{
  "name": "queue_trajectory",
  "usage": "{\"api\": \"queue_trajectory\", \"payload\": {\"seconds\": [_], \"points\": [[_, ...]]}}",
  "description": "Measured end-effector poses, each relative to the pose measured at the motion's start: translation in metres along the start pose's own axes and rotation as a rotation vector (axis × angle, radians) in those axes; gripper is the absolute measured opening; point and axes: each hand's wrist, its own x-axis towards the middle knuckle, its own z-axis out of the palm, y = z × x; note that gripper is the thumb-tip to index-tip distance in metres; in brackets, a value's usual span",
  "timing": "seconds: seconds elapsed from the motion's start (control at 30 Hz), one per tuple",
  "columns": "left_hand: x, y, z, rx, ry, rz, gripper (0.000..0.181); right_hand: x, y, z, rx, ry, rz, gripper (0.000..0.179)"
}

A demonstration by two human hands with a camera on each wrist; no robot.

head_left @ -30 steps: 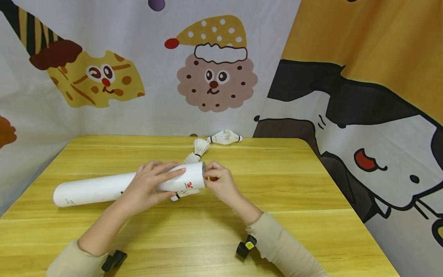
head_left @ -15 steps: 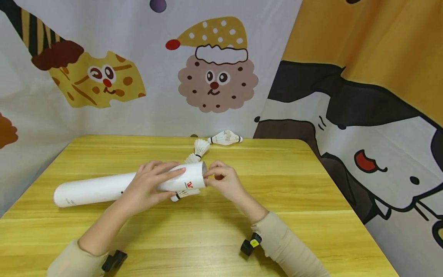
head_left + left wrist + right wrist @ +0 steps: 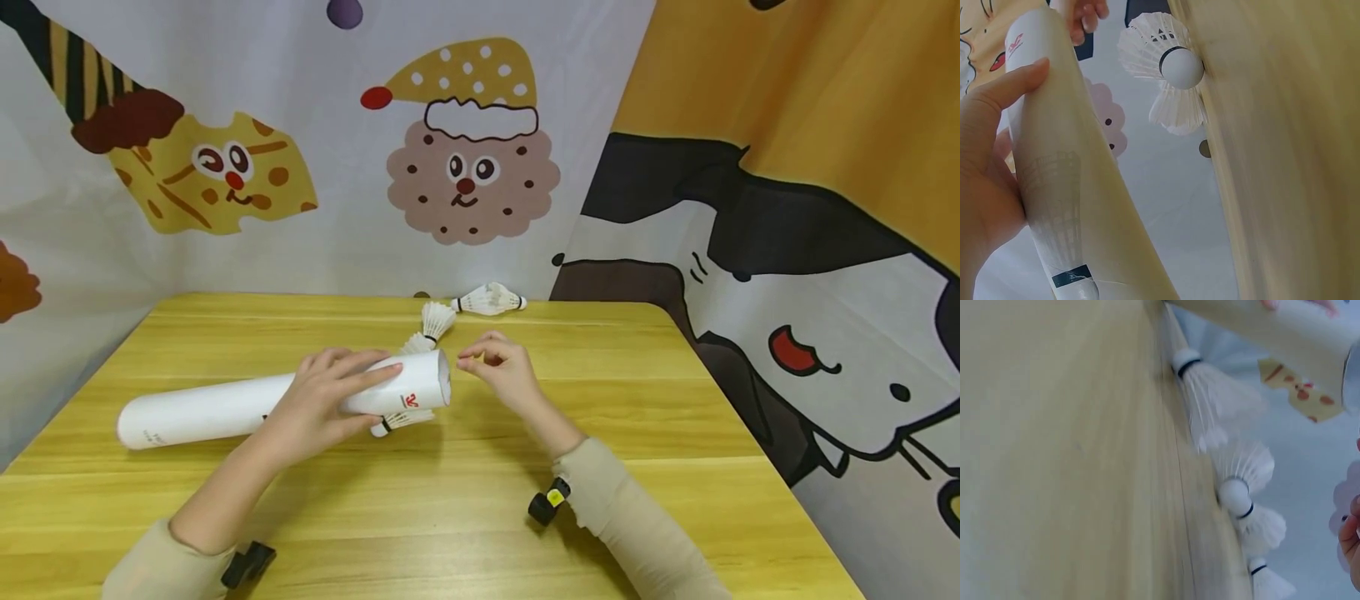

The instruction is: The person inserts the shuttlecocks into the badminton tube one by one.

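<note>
My left hand (image 3: 326,400) grips a long white shuttlecock tube (image 3: 202,410) near its right end, fingers over the top and thumb on the near side. The tube tilts, its right end raised and open toward the right. In the left wrist view, a shuttlecock picture is printed on its side. Just right of the mouth is my right hand (image 3: 506,371), apart from the tube, with bent fingers and thumb and index tips close together; nothing shows between them. Under the raised end lies a white feather shuttlecock (image 3: 401,421), partly hidden. Whether the tube holds anything cannot be seen.
Beyond the tube are more shuttlecocks (image 3: 435,321), one partly hidden behind it. Others (image 3: 489,298) lie at the back edge of the wooden table (image 3: 637,392). A printed curtain (image 3: 315,258) hangs right behind the table.
My right hand has drawn away from the tube's mouth, up and to the right, leaving the opening uncovered. My left hand and the tube have stayed almost still.
</note>
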Motion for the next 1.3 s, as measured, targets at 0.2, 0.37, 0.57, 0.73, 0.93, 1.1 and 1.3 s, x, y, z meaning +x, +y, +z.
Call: {"api": "queue_trajectory", "payload": {"seconds": [0.2,0.37,0.57,0.73,0.93,1.1,1.3], "points": [[0.0,0.0,0.0,-0.003,0.002,0.003,0.081,0.019,0.037,-0.004,-0.034,0.038,-0.01,0.012],[0.0,0.0,0.0,-0.005,0.0,0.002,0.081,0.035,0.068,-0.006,-0.109,0.066,0.005,0.014],[0.001,0.001,0.0,-0.008,0.002,0.003,0.081,0.048,0.088,-0.005,-0.175,0.045,0.082,0.02],[0.0,0.001,0.0,-0.012,-0.001,0.001,0.081,0.058,0.104,-0.002,-0.194,0.006,0.153,0.027],[0.001,0.001,0.0,-0.016,0.002,0.009,0.08,0.068,0.116,0.001,-0.202,-0.058,0.161,0.035],[0.001,0.001,-0.001,-0.019,0.002,0.012,0.08,0.074,0.123,0.004,-0.258,-0.145,0.226,0.047],[0.001,0.001,0.0,-0.014,-0.001,0.008,0.08,0.077,0.125,0.006,-0.268,-0.215,0.325,0.057]]}}
